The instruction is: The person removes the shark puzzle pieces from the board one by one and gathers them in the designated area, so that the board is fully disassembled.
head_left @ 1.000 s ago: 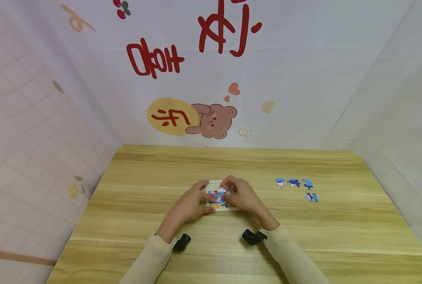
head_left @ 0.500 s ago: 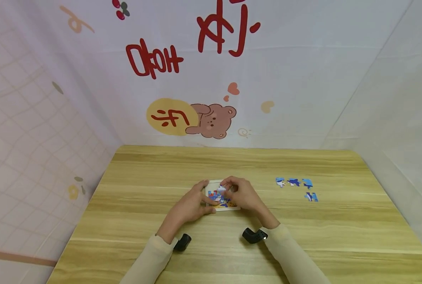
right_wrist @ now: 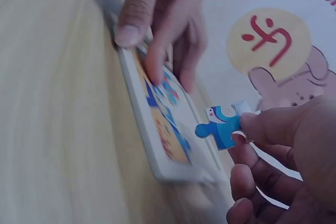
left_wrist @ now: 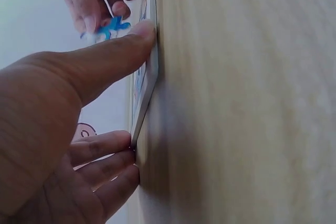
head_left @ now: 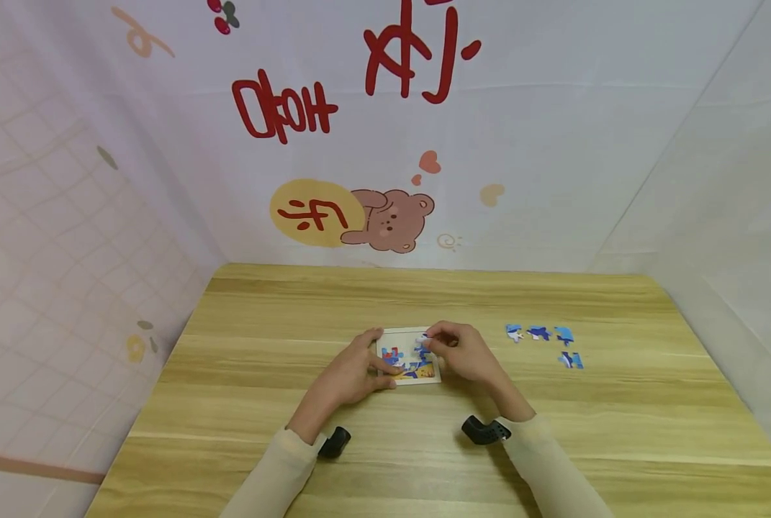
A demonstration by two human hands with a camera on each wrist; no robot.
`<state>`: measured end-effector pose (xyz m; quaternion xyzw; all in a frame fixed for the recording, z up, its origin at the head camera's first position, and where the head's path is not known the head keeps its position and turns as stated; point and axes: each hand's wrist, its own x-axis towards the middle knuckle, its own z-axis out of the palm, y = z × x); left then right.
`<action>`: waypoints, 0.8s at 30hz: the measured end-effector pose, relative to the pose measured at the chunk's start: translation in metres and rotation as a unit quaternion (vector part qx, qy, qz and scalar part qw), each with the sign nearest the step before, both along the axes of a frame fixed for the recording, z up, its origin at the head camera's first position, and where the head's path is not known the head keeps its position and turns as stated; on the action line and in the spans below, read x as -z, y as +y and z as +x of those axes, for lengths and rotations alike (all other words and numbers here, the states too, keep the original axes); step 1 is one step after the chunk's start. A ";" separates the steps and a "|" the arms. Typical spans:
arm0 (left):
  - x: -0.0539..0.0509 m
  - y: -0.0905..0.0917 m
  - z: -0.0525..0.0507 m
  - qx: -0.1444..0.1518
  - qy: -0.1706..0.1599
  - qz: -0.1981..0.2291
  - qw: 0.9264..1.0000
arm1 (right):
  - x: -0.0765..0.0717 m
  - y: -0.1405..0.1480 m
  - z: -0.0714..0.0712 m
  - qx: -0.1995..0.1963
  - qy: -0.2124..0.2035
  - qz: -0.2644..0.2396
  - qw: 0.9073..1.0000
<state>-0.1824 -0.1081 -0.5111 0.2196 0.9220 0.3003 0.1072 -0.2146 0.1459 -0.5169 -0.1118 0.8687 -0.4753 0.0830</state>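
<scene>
My left hand (head_left: 349, 369) grips the white puzzle tray (right_wrist: 143, 124), just below the middle of the head view: thumb over the near rim, fingers around the far left corner, index finger reaching in over the seated pieces (head_left: 426, 370). I judge that this keeps the tray from sliding and the pieces from shifting. My right hand (head_left: 466, 351) pinches 1 held piece (right_wrist: 224, 129) by its edge, over the tray's right part; that leaves most of its outline free, probably so I can see and turn it. Right of centre on the wooden table (head_left: 398, 467) lie 4 loose pieces (head_left: 539, 333), 3 in a row and 1 below, spaced, I think, for easy picking. A printed backdrop (head_left: 553, 108) fills the upper frame.

Only the head view shows those 4 pieces. It cannot tell me how high the held piece is; the left wrist view, almost edge-on to the tray, shows it lifted clear. The right wrist view best gives its print: blue bands and a small dotted white patch.
</scene>
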 end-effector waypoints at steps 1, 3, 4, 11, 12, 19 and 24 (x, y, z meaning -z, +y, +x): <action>0.000 0.000 0.000 -0.002 -0.001 0.001 1.000 | 0.000 0.005 0.000 0.003 0.001 0.001 1.000; -0.001 -0.001 0.000 -0.008 -0.004 0.005 1.000 | -0.002 0.014 0.001 0.009 0.000 0.002 1.000; -0.001 -0.001 0.000 -0.011 -0.006 0.007 1.000 | -0.003 0.018 0.002 0.010 0.001 0.003 1.000; 0.001 -0.001 -0.002 -0.018 -0.006 0.014 1.000 | -0.010 0.053 0.006 0.014 0.009 0.030 0.999; 0.001 -0.001 -0.002 -0.018 -0.005 0.014 1.000 | -0.010 0.058 0.006 0.016 0.011 0.034 0.999; 0.004 -0.001 -0.002 -0.029 -0.007 0.015 0.999 | -0.011 0.086 0.008 0.039 0.030 0.043 0.998; 0.005 -0.003 -0.003 -0.037 -0.016 0.009 0.999 | -0.013 0.106 0.010 0.047 0.031 0.041 0.998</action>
